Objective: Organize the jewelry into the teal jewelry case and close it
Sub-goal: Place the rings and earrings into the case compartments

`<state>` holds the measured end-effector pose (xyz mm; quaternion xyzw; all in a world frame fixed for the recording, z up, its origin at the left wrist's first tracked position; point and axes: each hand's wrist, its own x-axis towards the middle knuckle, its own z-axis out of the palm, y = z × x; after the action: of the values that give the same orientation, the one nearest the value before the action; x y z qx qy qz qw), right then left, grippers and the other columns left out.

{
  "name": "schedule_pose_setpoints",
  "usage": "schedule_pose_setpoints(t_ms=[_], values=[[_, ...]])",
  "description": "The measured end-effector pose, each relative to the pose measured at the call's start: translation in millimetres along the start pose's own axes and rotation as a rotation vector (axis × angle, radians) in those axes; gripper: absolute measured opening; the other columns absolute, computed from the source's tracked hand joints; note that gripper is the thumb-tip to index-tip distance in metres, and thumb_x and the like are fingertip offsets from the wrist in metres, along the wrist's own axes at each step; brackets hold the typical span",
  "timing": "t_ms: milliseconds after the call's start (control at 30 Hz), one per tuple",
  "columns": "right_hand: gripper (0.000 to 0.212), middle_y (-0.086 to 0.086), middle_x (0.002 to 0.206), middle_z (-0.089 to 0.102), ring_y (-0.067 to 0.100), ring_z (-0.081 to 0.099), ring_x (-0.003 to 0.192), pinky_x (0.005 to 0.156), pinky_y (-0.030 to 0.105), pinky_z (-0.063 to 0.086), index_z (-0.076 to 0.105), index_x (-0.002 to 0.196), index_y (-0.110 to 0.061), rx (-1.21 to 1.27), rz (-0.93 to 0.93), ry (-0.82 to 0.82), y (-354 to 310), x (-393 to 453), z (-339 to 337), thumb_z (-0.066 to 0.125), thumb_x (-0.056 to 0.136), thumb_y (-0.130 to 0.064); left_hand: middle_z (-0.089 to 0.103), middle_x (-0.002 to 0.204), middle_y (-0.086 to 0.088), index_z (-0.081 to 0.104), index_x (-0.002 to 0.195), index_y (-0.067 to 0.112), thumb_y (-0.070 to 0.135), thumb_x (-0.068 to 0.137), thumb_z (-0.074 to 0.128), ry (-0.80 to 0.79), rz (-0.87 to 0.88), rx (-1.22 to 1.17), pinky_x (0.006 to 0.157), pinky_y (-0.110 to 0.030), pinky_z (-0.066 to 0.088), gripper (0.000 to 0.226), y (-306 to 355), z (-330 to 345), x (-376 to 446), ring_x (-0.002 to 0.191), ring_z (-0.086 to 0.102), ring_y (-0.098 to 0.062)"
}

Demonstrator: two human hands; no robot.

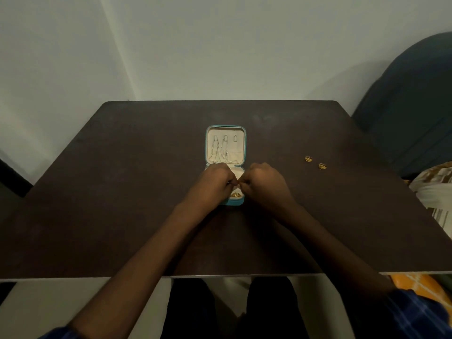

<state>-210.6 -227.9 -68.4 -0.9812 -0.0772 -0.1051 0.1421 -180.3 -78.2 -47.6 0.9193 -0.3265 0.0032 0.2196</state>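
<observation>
The teal jewelry case (207,152) lies open in the middle of the dark table, its cream lid half holding thin silver chains (221,150) on hooks. A gold earring (236,195) sits in the case's near right compartment. My left hand (215,178) and my right hand (263,178) hover over the lower half with fingers curled, fingertips meeting at the centre. They seem to pinch something tiny that I cannot make out. Two gold earrings (308,158) (322,165) lie loose on the table to the right.
The dark table (122,192) has its near edge just above my lap. A blue chair back (415,106) stands at the right, with patterned cloth (435,182) beside the table's right edge. A pale wall is behind.
</observation>
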Motion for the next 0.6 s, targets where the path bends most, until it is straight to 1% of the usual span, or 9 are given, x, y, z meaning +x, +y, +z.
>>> schedule_pose_setpoints(t_ms=[67, 133, 200, 300, 367, 433, 500, 600], values=[[0.022, 0.004, 0.096, 0.066, 0.015, 0.054, 0.084, 0.066, 0.028, 0.042, 0.071, 0.102, -0.017, 0.065, 0.021, 0.038, 6.3, -4.0, -1.0, 0.054, 0.089, -0.023, 0.066, 0.099, -0.006, 0.074, 0.097, 0.013, 0.019, 0.086, 0.062, 0.003, 0.007, -0.012, 0.077, -0.03, 0.049, 0.017, -0.4, -2.2, -1.1, 0.092, 0.061, -0.017], [0.021, 0.003, 0.095, 0.064, 0.016, 0.054, 0.085, 0.069, 0.028, 0.04, 0.07, 0.102, -0.016, 0.137, 0.132, 0.116, 25.8, -13.0, -7.6, 0.054, 0.09, -0.023, 0.063, 0.092, -0.002, 0.074, 0.096, 0.014, 0.033, 0.088, 0.06, 0.068, -0.007, -0.026, 0.071, -0.027, 0.043, 0.025, 2.2, -1.2, -2.0, 0.084, 0.055, -0.013], [0.02, 0.007, 0.097, 0.065, 0.024, 0.057, 0.09, 0.075, 0.033, 0.044, 0.068, 0.101, -0.014, 0.11, 0.275, 0.205, 60.4, -23.0, -15.5, 0.055, 0.09, -0.022, 0.061, 0.091, -0.001, 0.073, 0.096, 0.014, 0.041, 0.09, 0.054, 0.141, -0.039, -0.053, 0.073, -0.025, 0.039, 0.033, 7.2, 1.2, -0.3, 0.084, 0.053, -0.011], [0.024, 0.018, 0.103, 0.063, 0.035, 0.055, 0.095, 0.081, 0.04, 0.045, 0.066, 0.105, -0.008, -0.048, 0.479, 0.311, 110.9, -36.2, -28.8, 0.054, 0.09, -0.021, 0.063, 0.094, -0.003, 0.072, 0.098, 0.012, 0.039, 0.092, 0.052, 0.211, -0.058, -0.09, 0.078, -0.024, 0.039, 0.034, 15.7, 4.9, 6.8, 0.086, 0.052, -0.01], [0.026, 0.023, 0.107, 0.059, 0.04, 0.051, 0.097, 0.081, 0.043, 0.044, 0.064, 0.108, -0.004, -0.112, 0.569, 0.317, 130.8, -42.0, -34.4, 0.054, 0.091, -0.021, 0.063, 0.095, -0.003, 0.071, 0.098, 0.011, 0.037, 0.092, 0.053, 0.236, -0.065, -0.105, 0.08, -0.025, 0.041, 0.032, 21.5, 7.8, 13.2, 0.087, 0.052, -0.01], [0.026, 0.023, 0.108, 0.057, 0.041, 0.05, 0.099, 0.079, 0.043, 0.044, 0.065, 0.107, -0.004, -0.156, 0.606, 0.265, 141.1, -43.8, -35.6, 0.054, 0.091, -0.023, 0.064, 0.096, -0.004, 0.071, 0.096, 0.011, 0.035, 0.092, 0.054, 0.238, -0.061, -0.111, 0.08, -0.025, 0.041, 0.029, 26.2, 11.1, 18.6, 0.088, 0.053, -0.011], [0.025, 0.021, 0.105, 0.058, 0.039, 0.051, 0.097, 0.078, 0.042, 0.044, 0.066, 0.102, -0.005, -0.159, 0.601, 0.205, 146.7, -43.0, -34.5, 0.053, 0.092, -0.023, 0.065, 0.096, -0.005, 0.071, 0.094, 0.01, 0.032, 0.092, 0.055, 0.243, -0.057, -0.114, 0.079, -0.022, 0.038, 0.028, 30.4, 13.0, 22.6, 0.086, 0.053, -0.01], [0.023, 0.019, 0.096, 0.061, 0.035, 0.054, 0.09, 0.074, 0.038, 0.042, 0.066, 0.089, -0.004, -0.113, 0.569, 0.196, 148.7, -41.6, -31.4, 0.052, 0.092, -0.022, 0.066, 0.096, -0.004, 0.071, 0.094, 0.009, 0.03, 0.091, 0.057, 0.283, -0.074, -0.146, 0.079, -0.021, 0.039, 0.026, 29.5, 11.6, 24.6, 0.086, 0.054, -0.009]])
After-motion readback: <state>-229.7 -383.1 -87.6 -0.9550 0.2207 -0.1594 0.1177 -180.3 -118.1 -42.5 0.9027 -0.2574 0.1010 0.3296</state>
